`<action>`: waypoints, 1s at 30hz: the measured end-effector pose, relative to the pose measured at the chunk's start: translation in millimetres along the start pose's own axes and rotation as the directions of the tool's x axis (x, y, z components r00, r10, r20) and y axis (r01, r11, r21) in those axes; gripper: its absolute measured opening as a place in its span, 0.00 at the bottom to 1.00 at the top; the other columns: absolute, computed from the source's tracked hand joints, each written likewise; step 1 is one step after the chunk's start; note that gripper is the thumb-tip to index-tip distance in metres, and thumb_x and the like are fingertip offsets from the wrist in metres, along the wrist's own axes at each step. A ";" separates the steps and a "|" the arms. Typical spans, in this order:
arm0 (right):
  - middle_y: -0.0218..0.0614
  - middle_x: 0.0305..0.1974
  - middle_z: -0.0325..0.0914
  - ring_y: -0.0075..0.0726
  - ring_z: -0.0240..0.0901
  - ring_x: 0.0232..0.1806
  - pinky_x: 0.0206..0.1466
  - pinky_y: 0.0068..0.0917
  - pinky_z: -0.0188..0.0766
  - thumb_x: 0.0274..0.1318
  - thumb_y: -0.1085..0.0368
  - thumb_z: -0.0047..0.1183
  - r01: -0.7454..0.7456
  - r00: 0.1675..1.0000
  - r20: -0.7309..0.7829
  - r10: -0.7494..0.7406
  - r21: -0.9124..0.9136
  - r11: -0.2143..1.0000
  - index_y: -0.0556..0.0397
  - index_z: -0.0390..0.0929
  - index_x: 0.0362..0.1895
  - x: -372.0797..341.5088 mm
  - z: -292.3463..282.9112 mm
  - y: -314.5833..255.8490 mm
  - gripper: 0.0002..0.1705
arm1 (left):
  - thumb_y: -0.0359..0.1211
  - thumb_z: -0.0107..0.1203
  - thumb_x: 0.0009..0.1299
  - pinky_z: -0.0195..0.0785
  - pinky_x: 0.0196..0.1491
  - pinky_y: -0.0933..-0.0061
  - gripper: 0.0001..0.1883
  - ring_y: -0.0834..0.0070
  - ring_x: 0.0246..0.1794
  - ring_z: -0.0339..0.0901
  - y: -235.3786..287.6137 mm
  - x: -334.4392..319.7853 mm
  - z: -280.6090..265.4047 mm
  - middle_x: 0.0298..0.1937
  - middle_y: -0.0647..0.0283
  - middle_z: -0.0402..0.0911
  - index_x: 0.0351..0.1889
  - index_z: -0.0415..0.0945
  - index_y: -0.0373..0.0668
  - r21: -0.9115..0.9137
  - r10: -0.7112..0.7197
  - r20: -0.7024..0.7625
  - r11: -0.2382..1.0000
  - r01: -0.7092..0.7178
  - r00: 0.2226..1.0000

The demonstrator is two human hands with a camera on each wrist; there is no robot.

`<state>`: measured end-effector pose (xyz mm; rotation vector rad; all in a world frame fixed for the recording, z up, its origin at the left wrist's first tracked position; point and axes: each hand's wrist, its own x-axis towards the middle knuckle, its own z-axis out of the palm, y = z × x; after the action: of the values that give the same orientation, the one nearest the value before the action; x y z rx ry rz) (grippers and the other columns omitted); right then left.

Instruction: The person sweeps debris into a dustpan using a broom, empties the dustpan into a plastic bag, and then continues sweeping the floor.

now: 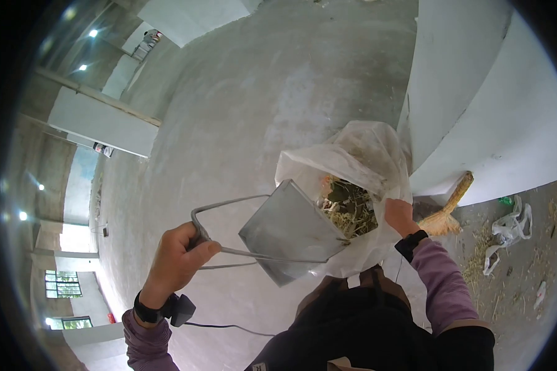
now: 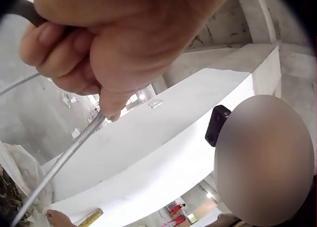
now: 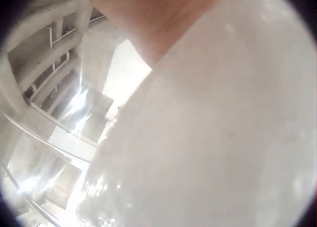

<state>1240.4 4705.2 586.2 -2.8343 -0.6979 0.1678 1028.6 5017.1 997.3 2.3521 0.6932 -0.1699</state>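
Observation:
My left hand [image 1: 172, 256] grips the bent metal-rod handle of a grey dustpan [image 1: 291, 230]. The pan is tilted, its lower edge over the mouth of a translucent white plastic bag [image 1: 368, 137]. Straw and leafy debris [image 1: 353, 210] shows inside the bag. On the bag's right side, my right hand [image 1: 400, 216] holds the rim with curled fingers. The left wrist view shows fingers wrapped round the handle [image 2: 74, 150]. In the right wrist view the bag [image 3: 213, 133] fills most of the picture and hides the fingers.
A straw broom [image 1: 445, 213] leans at the white wall [image 1: 501, 148] on the right. Beyond it, loose straw and a crumpled plastic bag [image 1: 510, 229] lie on the floor. Bare concrete floor [image 1: 229, 123] stretches ahead, and a black cable [image 1: 229, 326] runs from my left wrist.

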 end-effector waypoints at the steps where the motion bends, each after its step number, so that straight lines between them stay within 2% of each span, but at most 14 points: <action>1: 0.40 0.24 0.76 0.48 0.75 0.28 0.31 0.41 0.70 0.44 0.64 0.46 0.070 0.997 -0.032 -0.068 0.070 0.995 0.47 0.77 0.25 -3.8 -9.5 -5.8 0.07 | 0.34 0.57 0.56 0.49 0.19 0.81 0.11 0.86 0.17 0.56 1.4 2.9 1.2 0.15 0.72 0.64 0.21 0.69 0.36 0.010 0.017 -0.014 1.000 -0.017 1.000; 3: 0.41 0.23 0.76 0.49 0.74 0.29 0.31 0.42 0.68 0.44 0.63 0.46 0.222 0.973 -0.104 -0.204 0.206 0.953 0.45 0.78 0.27 -10.3 -21.8 -27.8 0.08 | 0.35 0.57 0.57 0.49 0.19 0.81 0.12 0.86 0.17 0.55 3.6 7.3 1.5 0.15 0.73 0.63 0.21 0.69 0.36 0.017 0.035 -0.044 0.999 -0.034 0.998; 6: 0.43 0.24 0.75 0.49 0.73 0.29 0.31 0.43 0.68 0.43 0.58 0.48 0.369 0.920 0.001 -0.392 0.338 0.866 0.43 0.78 0.28 -31.5 -2.7 -55.7 0.09 | 0.37 0.57 0.59 0.48 0.19 0.81 0.14 0.87 0.17 0.54 4.7 14.3 -0.8 0.15 0.74 0.62 0.21 0.69 0.37 -0.007 0.024 -0.090 1.000 -0.025 0.996; 9: 0.44 0.25 0.75 0.50 0.73 0.30 0.34 0.40 0.69 0.44 0.50 0.50 0.264 0.905 0.229 -0.360 0.363 0.894 0.47 0.79 0.25 -59.4 -8.4 -90.4 0.15 | 0.40 0.56 0.62 0.46 0.18 0.82 0.16 0.88 0.16 0.53 -1.2 22.3 -1.6 0.15 0.76 0.60 0.21 0.68 0.38 -0.080 0.015 -0.134 0.996 -0.026 0.991; 12: 0.45 0.25 0.76 0.51 0.73 0.30 0.33 0.41 0.68 0.42 0.41 0.50 0.127 0.929 0.285 -0.238 0.359 0.925 0.51 0.78 0.23 -66.2 -25.7 -116.7 0.25 | 0.40 0.55 0.63 0.45 0.16 0.83 0.16 0.89 0.14 0.52 1.5 24.8 -2.7 0.15 0.76 0.60 0.21 0.68 0.38 -0.205 -0.083 -0.155 0.978 0.050 0.984; 15: 0.45 0.23 0.76 0.52 0.73 0.28 0.30 0.40 0.67 0.43 0.37 0.47 -0.062 0.938 0.338 -0.084 0.400 0.914 0.56 0.77 0.23 -49.6 -1.3 -126.0 0.31 | 0.40 0.55 0.63 0.44 0.15 0.84 0.15 0.90 0.13 0.52 1.6 25.5 0.6 0.14 0.76 0.60 0.21 0.68 0.39 -0.263 -0.069 -0.178 0.965 0.020 0.982; 18: 0.45 0.19 0.74 0.47 0.72 0.23 0.26 0.38 0.64 0.44 0.45 0.50 -0.196 0.944 0.329 -0.009 0.585 0.787 0.59 0.75 0.22 -27.9 26.9 -121.2 0.25 | 0.40 0.55 0.64 0.44 0.15 0.84 0.15 0.90 0.13 0.52 -0.9 26.3 -0.6 0.14 0.76 0.59 0.21 0.68 0.39 -0.257 -0.025 -0.184 0.966 -0.024 0.983; 21: 0.44 0.18 0.73 0.40 0.69 0.20 0.25 0.35 0.63 0.43 0.55 0.51 -0.291 0.935 0.355 -0.011 0.784 0.548 0.61 0.73 0.21 -30.5 31.8 -115.9 0.18 | 0.40 0.54 0.64 0.43 0.15 0.84 0.15 0.91 0.13 0.52 -4.4 28.8 -0.4 0.13 0.76 0.59 0.21 0.68 0.40 -0.247 -0.002 -0.216 0.967 -0.053 0.976; 24: 0.44 0.18 0.72 0.34 0.67 0.19 0.26 0.32 0.63 0.39 0.62 0.52 -0.249 0.887 0.425 -0.181 0.770 0.587 0.61 0.72 0.21 -34.9 26.1 -88.2 0.13 | 0.40 0.54 0.64 0.42 0.14 0.84 0.16 0.91 0.12 0.51 -15.4 38.1 -3.5 0.13 0.77 0.58 0.19 0.66 0.41 -0.255 -0.020 -0.252 0.966 -0.046 0.968; 27: 0.45 0.20 0.73 0.40 0.70 0.21 0.28 0.34 0.65 0.36 0.60 0.53 -0.112 0.879 0.394 -0.268 0.717 0.688 0.59 0.73 0.23 -47.5 13.3 -48.2 0.13 | 0.41 0.54 0.64 0.39 0.13 0.84 0.18 0.91 0.10 0.48 -29.5 49.8 -5.8 0.12 0.77 0.56 0.17 0.63 0.44 -0.364 -0.092 -0.256 0.931 -0.008 0.962; 29: 0.47 0.23 0.75 0.48 0.73 0.27 0.32 0.37 0.68 0.35 0.60 0.51 0.020 0.893 0.384 -0.233 0.483 0.875 0.55 0.76 0.25 -52.1 20.9 -18.0 0.12 | 0.41 0.54 0.65 0.37 0.12 0.84 0.19 0.90 0.09 0.46 -44.2 58.5 -8.4 0.11 0.77 0.55 0.16 0.61 0.46 -0.417 -0.138 -0.265 0.909 0.016 0.954; 30: 0.47 0.24 0.75 0.50 0.73 0.29 0.34 0.39 0.68 0.35 0.60 0.51 -0.039 0.909 0.393 -0.137 0.407 0.913 0.56 0.76 0.25 -53.2 17.7 -7.3 0.13 | 0.42 0.54 0.65 0.36 0.12 0.84 0.19 0.90 0.09 0.45 -50.2 62.2 -9.2 0.11 0.77 0.54 0.16 0.60 0.46 -0.442 -0.158 -0.268 0.897 0.025 0.950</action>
<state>1187.4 4689.7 573.9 -2.3885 -0.7126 0.8278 1054.7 5081.9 957.3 1.9282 0.8865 0.2823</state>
